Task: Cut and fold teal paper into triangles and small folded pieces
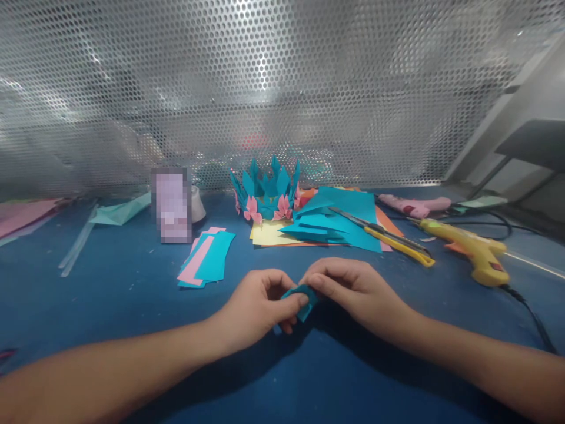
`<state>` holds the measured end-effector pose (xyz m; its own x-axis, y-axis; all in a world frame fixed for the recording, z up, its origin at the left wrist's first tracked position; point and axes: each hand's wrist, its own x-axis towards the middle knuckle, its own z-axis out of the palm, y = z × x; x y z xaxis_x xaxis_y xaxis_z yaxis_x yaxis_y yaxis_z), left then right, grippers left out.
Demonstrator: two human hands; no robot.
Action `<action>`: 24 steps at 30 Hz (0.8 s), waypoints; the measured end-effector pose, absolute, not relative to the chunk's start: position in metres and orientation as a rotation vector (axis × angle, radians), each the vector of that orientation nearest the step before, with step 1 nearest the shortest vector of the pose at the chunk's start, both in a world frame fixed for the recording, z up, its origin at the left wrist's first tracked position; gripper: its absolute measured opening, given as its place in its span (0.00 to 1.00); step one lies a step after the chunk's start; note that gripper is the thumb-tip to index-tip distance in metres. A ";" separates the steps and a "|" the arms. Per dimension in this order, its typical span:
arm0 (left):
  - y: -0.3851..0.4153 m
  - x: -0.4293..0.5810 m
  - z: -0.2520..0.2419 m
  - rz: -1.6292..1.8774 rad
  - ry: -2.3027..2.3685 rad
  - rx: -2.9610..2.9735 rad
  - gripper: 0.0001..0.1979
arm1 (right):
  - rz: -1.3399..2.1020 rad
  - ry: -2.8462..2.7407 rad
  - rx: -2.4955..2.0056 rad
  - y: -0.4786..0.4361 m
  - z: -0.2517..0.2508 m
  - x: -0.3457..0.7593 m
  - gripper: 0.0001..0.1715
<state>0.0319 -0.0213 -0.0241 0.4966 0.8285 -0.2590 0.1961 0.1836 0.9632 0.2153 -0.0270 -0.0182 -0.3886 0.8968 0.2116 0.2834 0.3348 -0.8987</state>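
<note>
The left hand and right hand meet low over the blue table, fingertips of both pinched shut on a small teal paper piece, a two-sided grip suited to pressing a fold. At 11 o'clock lie teal and pink strips. Farther, at 12 o'clock, stands a paper crown; at 1 o'clock lie teal sheets, a yellow knife and a glue gun.
</note>
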 end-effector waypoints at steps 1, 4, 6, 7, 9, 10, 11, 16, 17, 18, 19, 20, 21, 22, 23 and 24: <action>-0.021 0.032 -0.025 0.581 0.995 1.342 0.13 | 1.054 -1.840 -1.032 -0.027 -0.018 0.215 0.10; -0.019 0.032 -0.027 0.598 0.991 1.342 0.14 | 1.001 -1.842 -1.054 -0.029 -0.019 0.214 0.06; -0.019 0.032 -0.028 0.590 0.994 1.337 0.14 | 0.935 -1.862 -1.081 -0.029 -0.018 0.213 0.05; -0.019 0.032 -0.028 0.586 0.994 1.340 0.14 | 0.915 -1.864 -1.087 -0.029 -0.017 0.213 0.06; -0.020 0.032 -0.027 0.581 0.995 1.340 0.13 | 0.920 -1.855 -1.082 -0.029 -0.017 0.213 0.06; -0.020 0.031 -0.026 0.584 0.992 1.336 0.14 | 0.947 -1.844 -1.069 -0.028 -0.017 0.213 0.05; -0.021 0.031 -0.025 0.591 0.992 1.329 0.14 | 0.987 -1.829 -1.054 -0.027 -0.017 0.213 0.05; -0.022 0.031 -0.021 0.662 1.045 1.283 0.14 | 1.187 -1.727 -1.052 -0.026 -0.021 0.215 0.07; -0.022 0.031 -0.021 0.665 1.050 1.277 0.14 | 1.178 -1.724 -1.061 -0.027 -0.022 0.215 0.06; -0.022 0.031 -0.021 0.664 1.047 1.270 0.14 | 1.149 -1.730 -1.065 -0.027 -0.023 0.215 0.05; -0.022 0.032 -0.021 0.658 1.039 1.266 0.14 | 1.108 -1.742 -1.063 -0.028 -0.023 0.215 0.04; -0.022 0.032 -0.021 0.653 1.030 1.264 0.13 | 1.069 -1.754 -1.058 -0.028 -0.024 0.215 0.04; -0.022 0.032 -0.021 0.650 1.024 1.265 0.13 | 1.042 -1.766 -1.052 -0.029 -0.024 0.215 0.04; -0.022 0.032 -0.021 0.649 1.023 1.267 0.13 | 1.030 -1.774 -1.047 -0.029 -0.024 0.216 0.04; -0.022 0.032 -0.020 0.652 1.025 1.270 0.13 | 1.035 -1.779 -1.043 -0.028 -0.023 0.216 0.05; -0.022 0.032 -0.020 0.657 1.028 1.271 0.13 | 1.053 -1.780 -1.041 -0.028 -0.023 0.217 0.06</action>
